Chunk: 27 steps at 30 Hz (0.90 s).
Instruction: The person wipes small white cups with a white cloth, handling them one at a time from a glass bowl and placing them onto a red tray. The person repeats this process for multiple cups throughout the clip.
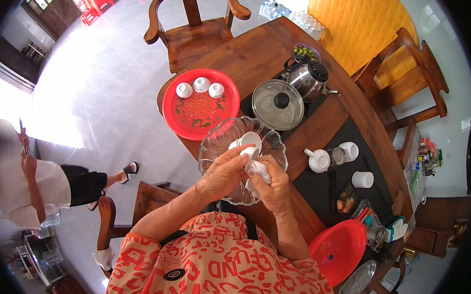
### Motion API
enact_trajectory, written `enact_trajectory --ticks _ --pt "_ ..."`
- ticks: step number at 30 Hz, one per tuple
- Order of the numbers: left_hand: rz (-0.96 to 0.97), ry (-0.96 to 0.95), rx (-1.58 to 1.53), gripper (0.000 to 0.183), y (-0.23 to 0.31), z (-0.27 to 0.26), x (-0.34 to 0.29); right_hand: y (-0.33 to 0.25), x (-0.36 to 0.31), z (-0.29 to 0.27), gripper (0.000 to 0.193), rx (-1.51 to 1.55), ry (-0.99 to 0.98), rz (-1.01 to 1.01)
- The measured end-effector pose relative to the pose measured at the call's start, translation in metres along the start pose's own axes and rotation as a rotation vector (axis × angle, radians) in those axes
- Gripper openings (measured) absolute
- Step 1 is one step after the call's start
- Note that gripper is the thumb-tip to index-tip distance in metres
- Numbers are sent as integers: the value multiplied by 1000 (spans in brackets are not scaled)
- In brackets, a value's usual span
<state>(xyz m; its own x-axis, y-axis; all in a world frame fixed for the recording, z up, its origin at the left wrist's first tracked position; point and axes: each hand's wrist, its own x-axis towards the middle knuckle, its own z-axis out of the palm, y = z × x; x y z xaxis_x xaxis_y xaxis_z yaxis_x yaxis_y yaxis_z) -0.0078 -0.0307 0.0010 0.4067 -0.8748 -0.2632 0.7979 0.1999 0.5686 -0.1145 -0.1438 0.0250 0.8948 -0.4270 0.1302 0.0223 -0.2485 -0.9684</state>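
Note:
Over a clear scalloped glass bowl (278,144), my left hand (222,172) is closed around a small white cup (249,152). Bunched in my right hand (273,191) is a white cloth (261,172), pressed up against that cup. More white cups (252,139) lie inside the bowl, partly hidden by my hands. To the far left of the bowl, a round red tray (170,119) carries three small white cups (201,84) turned upside down.
Beyond the bowl are a glass-lidded pot (266,111), a steel kettle (308,81) and a bowl of green fruit (306,53). On the right sit a white teapot (318,160), a white mug (362,179) and a red basin (339,248). Wooden chairs (201,39) surround the table; a person (41,190) is at left.

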Motion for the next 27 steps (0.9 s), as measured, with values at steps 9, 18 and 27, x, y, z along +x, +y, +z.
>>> enact_trajectory --ticks 9,18,27 --pt "-54 45 143 35 -6 5 8 2 4 -3 31 -222 187 -159" --pt "42 43 495 42 -1 20 7 1 -3 -19 20 -54 -33 -4" --pt "13 16 372 44 -6 16 -1 -21 -3 -28 23 -1 228 -127"
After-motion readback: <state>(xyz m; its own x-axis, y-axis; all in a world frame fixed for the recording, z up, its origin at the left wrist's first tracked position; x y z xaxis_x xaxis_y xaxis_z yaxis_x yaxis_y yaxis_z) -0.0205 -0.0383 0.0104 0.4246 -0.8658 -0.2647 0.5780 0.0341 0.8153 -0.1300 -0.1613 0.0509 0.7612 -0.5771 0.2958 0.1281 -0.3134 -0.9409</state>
